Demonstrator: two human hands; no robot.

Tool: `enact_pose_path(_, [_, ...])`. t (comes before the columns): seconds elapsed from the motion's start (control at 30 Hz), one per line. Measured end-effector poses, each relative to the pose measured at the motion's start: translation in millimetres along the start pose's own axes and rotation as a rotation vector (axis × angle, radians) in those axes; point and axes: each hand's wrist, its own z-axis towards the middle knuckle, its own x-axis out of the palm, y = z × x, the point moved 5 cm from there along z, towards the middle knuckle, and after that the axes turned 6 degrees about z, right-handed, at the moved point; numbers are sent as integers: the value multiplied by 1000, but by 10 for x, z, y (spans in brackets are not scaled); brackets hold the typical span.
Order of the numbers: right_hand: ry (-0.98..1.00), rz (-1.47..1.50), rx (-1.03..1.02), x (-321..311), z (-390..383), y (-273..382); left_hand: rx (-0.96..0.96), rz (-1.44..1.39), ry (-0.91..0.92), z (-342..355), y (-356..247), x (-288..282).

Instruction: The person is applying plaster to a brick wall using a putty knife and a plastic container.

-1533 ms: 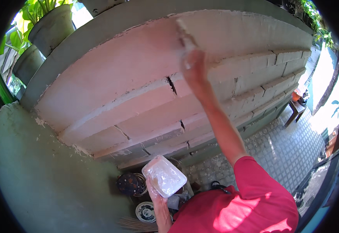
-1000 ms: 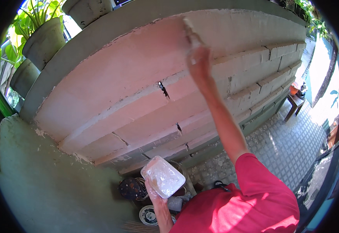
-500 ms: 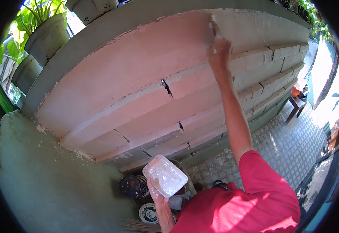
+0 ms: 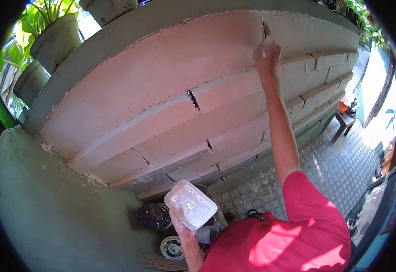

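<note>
My right hand, arm stretched out, is closed round a thin flat tool that I see nearly edge-on. White smears show on my fingers, and the tool's tip meets the upper band of the block wall; whether it is a brush or a putty knife I cannot tell. Low in the view my left hand grips a white rectangular tub from its left side and below. Wet-looking white paste coats the inside of the tub. The wall looks pale pink left of the tool and greyer to its right.
Potted plants stand at the upper left. Below the tub are a dark speckled bucket and a round white lid-like thing. A greenish wall closes the left side. At right, a small wooden table stands on patterned tiles.
My right hand has moved a little to the right and slightly down along the wall with the tool. The tub in my left hand has hardly shifted.
</note>
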Motion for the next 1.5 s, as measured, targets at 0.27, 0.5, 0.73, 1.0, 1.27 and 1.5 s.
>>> enact_pose_path(0.27, [48,26,-348,365,-694,1405,11,4,-36,-10,-97,31])
enact_pose_path(0.5, [20,743,-10,95,-145,330,35,13,-3,-12,-127,21])
enact_pose_path(0.73, [-242,106,-244,198,-113,-50,34,49,-45,1,-143,-59])
enact_pose_path(1.0, [250,315,-215,476,-587,992,30,20,-4,47,-207,-49])
enact_pose_path(1.27, [-163,102,-251,281,-288,-120,6,27,4,75,-81,-32])
enact_pose_path(1.5, [-71,286,-531,524,-929,1106,1,-19,14,59,-170,132])
